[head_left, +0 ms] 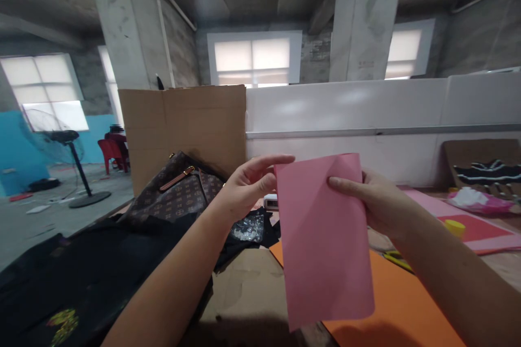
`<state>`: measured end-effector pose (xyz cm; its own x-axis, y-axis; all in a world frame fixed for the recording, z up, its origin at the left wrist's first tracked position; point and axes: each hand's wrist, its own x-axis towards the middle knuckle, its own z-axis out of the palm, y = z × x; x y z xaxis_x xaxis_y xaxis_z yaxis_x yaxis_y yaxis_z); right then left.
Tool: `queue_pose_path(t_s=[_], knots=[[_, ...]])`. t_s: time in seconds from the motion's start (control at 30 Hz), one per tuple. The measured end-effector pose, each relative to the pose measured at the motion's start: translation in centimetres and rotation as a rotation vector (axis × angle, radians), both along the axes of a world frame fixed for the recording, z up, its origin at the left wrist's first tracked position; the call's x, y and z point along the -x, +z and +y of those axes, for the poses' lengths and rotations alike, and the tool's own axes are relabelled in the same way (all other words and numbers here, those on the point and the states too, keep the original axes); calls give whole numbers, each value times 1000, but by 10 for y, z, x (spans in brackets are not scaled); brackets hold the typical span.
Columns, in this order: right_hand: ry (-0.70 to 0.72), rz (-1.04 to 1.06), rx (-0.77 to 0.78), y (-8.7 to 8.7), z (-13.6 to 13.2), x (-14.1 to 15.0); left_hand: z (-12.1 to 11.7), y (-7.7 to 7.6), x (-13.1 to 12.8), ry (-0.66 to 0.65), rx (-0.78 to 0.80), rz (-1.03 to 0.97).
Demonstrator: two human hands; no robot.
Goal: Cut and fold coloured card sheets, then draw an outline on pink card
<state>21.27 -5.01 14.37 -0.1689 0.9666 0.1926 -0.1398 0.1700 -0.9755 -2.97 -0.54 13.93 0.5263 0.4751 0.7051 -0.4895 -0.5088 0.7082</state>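
Observation:
A pink sheet of paper (321, 249) is held up in front of me, its right side bent round as if folded over. My right hand (372, 200) grips its upper right side, thumb pressed flat on the near face and the other fingers hidden behind. At the upper left corner, my left hand (254, 181) has its thumb and fingers closed about the paper's edge; the index finger reaches along the top. Beneath the paper lie an orange sheet (399, 298) and a piece of brown cardboard (248, 287).
Black fabric (97, 276) and a brown patterned handbag (175, 195) lie to the left, by a clear packet of small bits (248, 229). Yellow-handled scissors (396, 260), a yellow cap (455, 227) and pink-red sheets (480, 225) are on the right. An upright cardboard panel (203, 119) stands behind.

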Motion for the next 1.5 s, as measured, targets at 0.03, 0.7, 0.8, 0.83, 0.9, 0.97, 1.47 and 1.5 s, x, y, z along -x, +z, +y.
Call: queue_pose_path(t_s=[0.03, 0.7, 0.8, 0.83, 0.9, 0.97, 1.47, 1.5], knots=[[4, -2, -3, 0, 1, 0, 1, 0, 0, -6, -3, -10], [-267, -13, -44, 1, -8, 19, -12, 0, -13, 174, -14, 201], [-228, -25, -64, 4, -15, 23, -15, -3, -16, 203, 12, 181], [-217, -31, -70, 4, -16, 24, -15, -3, -17, 208, 19, 180], [-201, -35, -73, 4, -16, 24, -17, -4, -18, 201, 33, 176], [-179, -28, -59, 3, -12, 21, -19, -3, -19, 168, 50, 159], [51, 1, -15, -5, 1, 7, -19, -7, -24, 160, -64, 7], [59, 5, -18, -5, 1, 7, -19, -7, -24, 154, -70, 7]])
